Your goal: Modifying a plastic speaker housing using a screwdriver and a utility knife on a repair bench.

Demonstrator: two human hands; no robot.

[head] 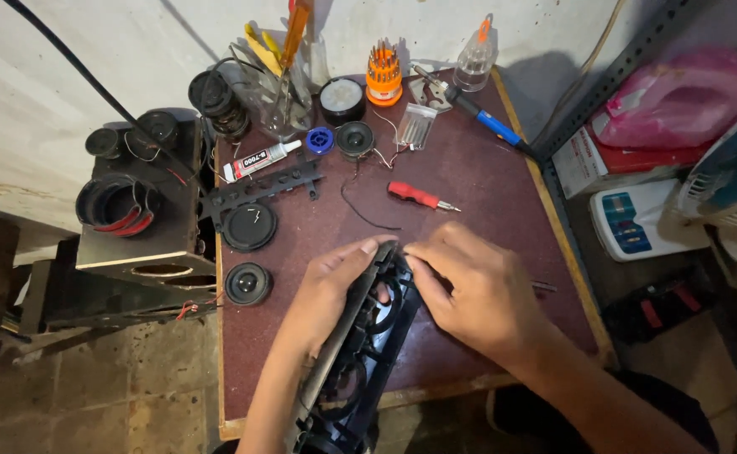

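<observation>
A long black plastic speaker housing (pixel 360 353) with round openings stands on edge across the near side of the maroon table (pixel 486 181). My left hand (pixel 328 290) grips its upper left side, thumb along the rim. My right hand (pixel 469 290) holds the housing's top end from the right, fingertips pinched at the edge. A red-handled screwdriver (pixel 416 196) lies just beyond my hands, beside a thin black wire (pixel 360 212).
Two round black speakers (pixel 249 225) (pixel 247 283) and a black perforated strip (pixel 259 188) lie at the left. A glue tube (pixel 257 161), orange screwdriver-bit stand (pixel 383 77), blue-handled soldering iron (pixel 486 119) and small bottle (pixel 475 60) sit at the back. A speaker box (pixel 137 210) stands left; a metal shelf right.
</observation>
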